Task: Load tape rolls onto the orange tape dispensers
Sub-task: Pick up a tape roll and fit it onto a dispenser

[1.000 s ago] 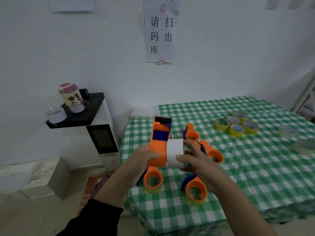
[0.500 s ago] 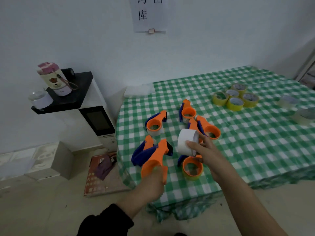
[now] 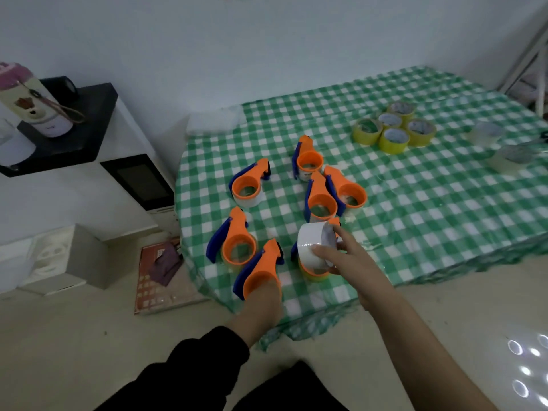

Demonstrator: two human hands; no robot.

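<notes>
Grips an orange dispenser in the left hand, pinches the white tape roll in the right hand just beside it, risks dropping the roll off the bench edge by misjudging core against hub.

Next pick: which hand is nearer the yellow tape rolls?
Right. The right hand, holding a white tape roll, sits front-left of the yellow tape rolls; left hand, gripping an orange dispenser, farther left.
</notes>
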